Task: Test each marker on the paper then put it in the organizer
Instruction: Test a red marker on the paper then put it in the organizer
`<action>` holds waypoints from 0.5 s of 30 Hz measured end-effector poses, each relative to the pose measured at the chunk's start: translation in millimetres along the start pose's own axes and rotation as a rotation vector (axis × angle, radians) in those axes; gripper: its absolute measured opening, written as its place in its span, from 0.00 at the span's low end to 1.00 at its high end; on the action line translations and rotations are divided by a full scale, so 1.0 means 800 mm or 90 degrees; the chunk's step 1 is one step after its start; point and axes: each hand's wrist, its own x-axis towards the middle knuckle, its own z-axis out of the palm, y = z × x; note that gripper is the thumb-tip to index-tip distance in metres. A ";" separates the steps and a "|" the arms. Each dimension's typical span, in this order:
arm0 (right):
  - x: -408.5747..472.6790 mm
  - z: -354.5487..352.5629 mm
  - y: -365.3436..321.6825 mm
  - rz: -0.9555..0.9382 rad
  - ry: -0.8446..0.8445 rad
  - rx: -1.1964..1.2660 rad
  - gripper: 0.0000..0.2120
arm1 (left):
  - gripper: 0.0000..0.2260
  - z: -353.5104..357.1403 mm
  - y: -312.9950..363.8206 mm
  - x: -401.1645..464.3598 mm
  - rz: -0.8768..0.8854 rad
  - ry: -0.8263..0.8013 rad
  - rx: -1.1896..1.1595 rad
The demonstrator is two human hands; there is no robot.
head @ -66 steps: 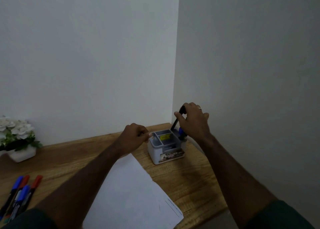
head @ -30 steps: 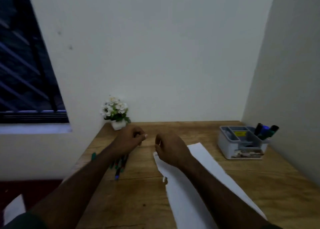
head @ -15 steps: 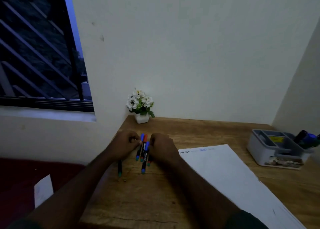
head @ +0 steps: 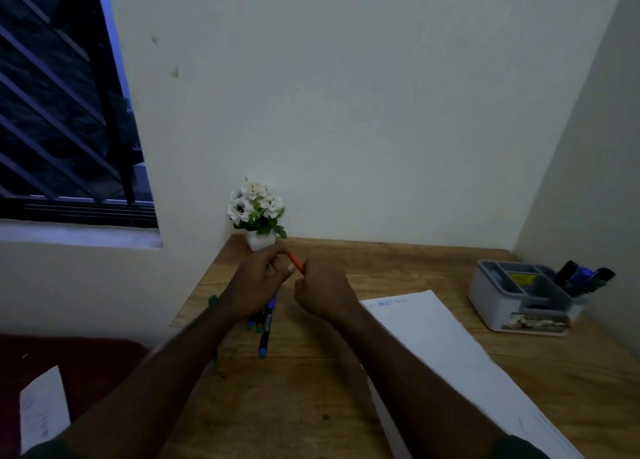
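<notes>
A small white flowerpot (head: 260, 241) with white flowers is set at the back left corner of the wooden worktop (head: 311, 406), below a barred window (head: 65, 112).

Bare forearms (head: 408, 365), dark green sleeves (head: 519, 448) pushed up above the elbows

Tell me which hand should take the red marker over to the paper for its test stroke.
Right. The right hand already grips the red marker and lies next to the paper, which sits on its side. The left hand pinches the marker's other end, above the spare markers.
</notes>
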 end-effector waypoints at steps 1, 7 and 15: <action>-0.001 -0.009 0.011 -0.011 0.009 -0.015 0.03 | 0.13 0.009 0.008 0.005 0.012 0.000 -0.009; -0.026 -0.060 0.105 -0.085 0.032 -0.112 0.10 | 0.06 0.074 0.063 0.030 0.082 -0.061 -0.042; -0.053 -0.086 0.202 -0.086 0.045 -0.215 0.08 | 0.02 0.152 0.100 0.036 0.139 -0.149 -0.080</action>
